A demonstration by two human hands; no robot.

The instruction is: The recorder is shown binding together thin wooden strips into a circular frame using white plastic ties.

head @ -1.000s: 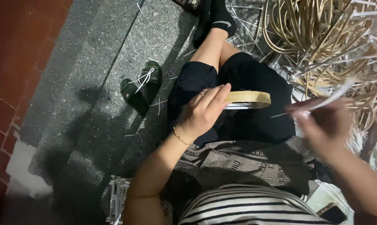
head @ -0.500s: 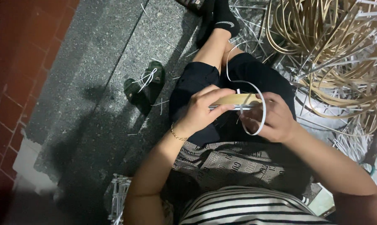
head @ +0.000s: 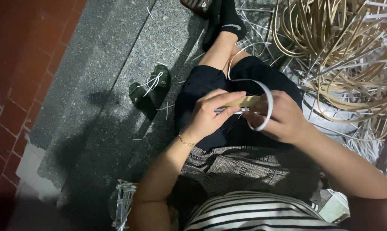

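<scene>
gripping one tan strip (head: 244, 102), two hands (head: 245, 113)

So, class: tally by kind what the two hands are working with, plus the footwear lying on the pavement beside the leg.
Tan flat strip: 1
White looped strip: 1
Green sandal: 1
Total: 3
The left hand and right hand both grip the tan flat strip.

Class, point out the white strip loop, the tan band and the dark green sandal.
white strip loop (head: 268, 107), head view, its right curve.
tan band (head: 245, 102), head view, its flat side.
dark green sandal (head: 150, 87), head view, its strap.
</scene>
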